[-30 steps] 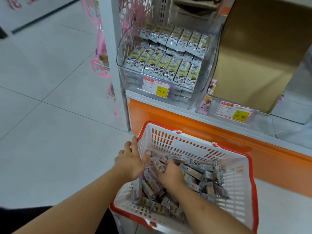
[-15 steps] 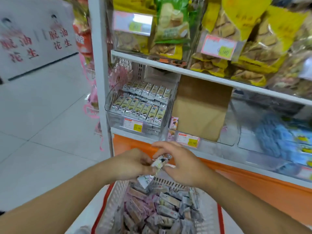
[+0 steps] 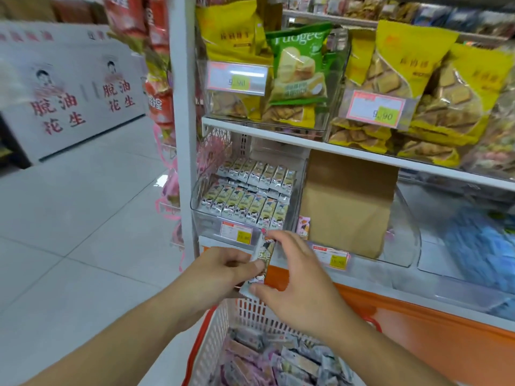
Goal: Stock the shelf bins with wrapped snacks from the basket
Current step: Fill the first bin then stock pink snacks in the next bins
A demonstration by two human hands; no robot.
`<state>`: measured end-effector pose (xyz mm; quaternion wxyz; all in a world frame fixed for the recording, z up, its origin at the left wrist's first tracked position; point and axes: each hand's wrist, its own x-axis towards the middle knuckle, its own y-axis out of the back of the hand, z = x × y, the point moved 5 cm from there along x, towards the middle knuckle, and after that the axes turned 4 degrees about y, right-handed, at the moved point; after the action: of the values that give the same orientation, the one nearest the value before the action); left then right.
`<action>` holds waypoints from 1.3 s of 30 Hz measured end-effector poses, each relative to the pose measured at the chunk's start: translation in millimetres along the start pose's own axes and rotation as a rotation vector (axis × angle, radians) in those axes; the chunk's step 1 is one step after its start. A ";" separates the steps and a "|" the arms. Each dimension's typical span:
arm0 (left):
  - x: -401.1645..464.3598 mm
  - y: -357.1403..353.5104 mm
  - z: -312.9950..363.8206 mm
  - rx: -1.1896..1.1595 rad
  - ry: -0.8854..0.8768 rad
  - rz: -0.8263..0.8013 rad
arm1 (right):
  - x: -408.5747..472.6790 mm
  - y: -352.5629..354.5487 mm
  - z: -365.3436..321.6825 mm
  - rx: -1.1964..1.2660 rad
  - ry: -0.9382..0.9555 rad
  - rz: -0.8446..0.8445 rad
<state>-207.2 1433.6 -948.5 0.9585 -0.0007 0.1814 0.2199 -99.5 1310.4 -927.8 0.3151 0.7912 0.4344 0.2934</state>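
A white basket [image 3: 211, 338] with a red rim sits low in front of me, full of several wrapped snacks [image 3: 278, 363]. Above it both hands hold one long wrapped snack [image 3: 264, 254] upright. My left hand [image 3: 223, 271] pinches its lower left side. My right hand [image 3: 292, 277] pinches it between fingertips at the top and thumb at the bottom. Just beyond stands a clear shelf bin [image 3: 209, 221] holding neat rows of the same snacks [image 3: 245, 201].
To the right, a brown cardboard box [image 3: 345, 207] stands in a second clear bin [image 3: 404, 246]. Yellow and green snack bags [image 3: 298, 68] fill the shelf above. An orange shelf base [image 3: 418, 330] runs behind the basket. Open tiled floor [image 3: 83, 232] lies left.
Both hands rose out of the basket with a snack and now hold it higher, closer to the shelf bin. The view tilted up toward the shelves.
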 end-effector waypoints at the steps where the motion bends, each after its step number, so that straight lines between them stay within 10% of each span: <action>1: 3.6 5.3 4.2 -0.005 0.002 0.023 | 8.6 0.3 -0.3 0.000 -0.009 0.008; 4: 20.9 39.5 18.2 0.117 -0.066 0.200 | 46.9 4.3 -3.6 -0.021 -0.017 0.026; 7: 35.6 79.4 27.6 0.821 -0.190 0.389 | 103.5 1.4 -4.3 -0.032 -0.038 0.027; 12: 56.1 112.5 -10.2 1.176 0.030 0.205 | 191.1 -30.5 -2.1 -0.069 -0.095 -0.050; 24: 53.5 114.8 -12.5 1.159 0.056 0.139 | 238.9 -76.3 -1.2 -0.173 -0.095 -0.195; 29: 37.5 99.0 10.4 1.056 -0.056 0.287 | 192.5 -47.7 -15.1 -0.093 -0.021 -0.084; 39: 34.8 31.5 -62.9 1.061 0.153 0.030 | 33.9 -69.8 30.0 0.021 -0.030 -0.196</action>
<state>-213.2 1471.6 -1016.9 0.8081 0.4703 0.3369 0.1110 -97.2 1362.2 -992.8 0.3403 0.7525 0.5080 0.2447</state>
